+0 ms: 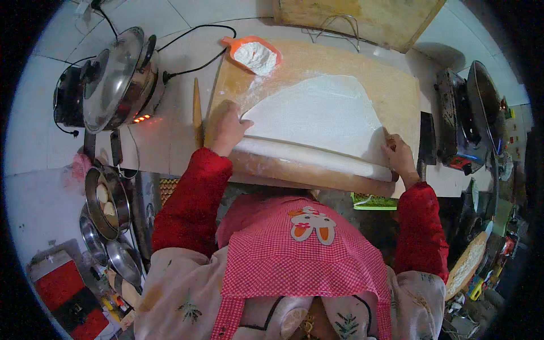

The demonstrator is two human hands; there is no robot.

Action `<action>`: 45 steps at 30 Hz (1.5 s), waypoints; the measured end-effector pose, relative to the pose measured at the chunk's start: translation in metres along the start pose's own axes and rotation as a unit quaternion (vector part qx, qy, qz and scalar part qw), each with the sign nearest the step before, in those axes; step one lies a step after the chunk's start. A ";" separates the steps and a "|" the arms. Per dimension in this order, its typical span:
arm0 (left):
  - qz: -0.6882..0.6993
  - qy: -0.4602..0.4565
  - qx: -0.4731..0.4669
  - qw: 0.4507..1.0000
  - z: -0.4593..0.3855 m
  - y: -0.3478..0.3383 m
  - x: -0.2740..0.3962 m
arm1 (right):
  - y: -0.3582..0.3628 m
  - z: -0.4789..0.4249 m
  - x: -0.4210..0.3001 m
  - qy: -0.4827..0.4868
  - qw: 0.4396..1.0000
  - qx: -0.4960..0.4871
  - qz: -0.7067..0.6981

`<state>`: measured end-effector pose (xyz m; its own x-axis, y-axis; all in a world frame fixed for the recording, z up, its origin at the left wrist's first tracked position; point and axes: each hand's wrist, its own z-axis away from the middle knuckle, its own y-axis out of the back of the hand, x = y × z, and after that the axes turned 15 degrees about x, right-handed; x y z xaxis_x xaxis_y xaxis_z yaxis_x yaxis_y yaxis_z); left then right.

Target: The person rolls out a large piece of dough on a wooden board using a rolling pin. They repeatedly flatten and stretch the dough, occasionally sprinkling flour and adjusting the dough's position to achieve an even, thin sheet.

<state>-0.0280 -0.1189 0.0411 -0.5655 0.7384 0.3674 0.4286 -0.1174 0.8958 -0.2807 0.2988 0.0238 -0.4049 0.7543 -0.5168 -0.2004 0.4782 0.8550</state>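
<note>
A broad sheet of white dough (pixel 318 114) lies on a wooden board (pixel 391 89). Along its near edge runs a long roll (pixel 310 158), dough-covered, probably with a rolling pin inside. My left hand (pixel 228 127) is at the sheet's left corner, thumb apart; whether it grips anything is unclear. At the sheet's right edge, my right hand (pixel 397 155) has its fingers curled by the roll's right end; what it holds cannot be made out. An orange scoop (pixel 278 55) of white flour (pixel 254 57) rests at the board's back left.
A tapered wooden stick (pixel 197 110) lies left of the board. Beyond it stands a lidded electric pan (pixel 114 85) with a black cord (pixel 195 68). A portable stove (pixel 454 119) stands at the right, and a wire rack (pixel 340 29) behind.
</note>
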 end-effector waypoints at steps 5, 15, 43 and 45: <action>0.203 0.131 -0.132 0.961 -0.006 -0.024 -0.036 | -0.010 0.001 0.004 -0.002 1.000 -0.015 -0.022; 0.362 0.249 -0.324 0.838 -0.018 -0.003 -0.033 | 0.008 0.004 -0.001 -0.188 0.941 -0.135 -0.248; 0.136 -0.176 0.044 0.974 0.033 0.003 0.068 | -0.013 0.002 0.031 -0.174 0.961 -0.079 -0.202; 0.176 -0.275 -0.028 0.945 0.061 -0.024 0.087 | -0.021 0.000 0.039 -0.149 0.971 -0.048 -0.183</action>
<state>-0.0450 -0.0112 0.0365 0.0631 0.8784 0.4737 0.4758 -0.4437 0.7594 -0.2918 0.3179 -0.0143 -0.0178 0.6446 -0.7643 -0.3697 0.7060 0.6040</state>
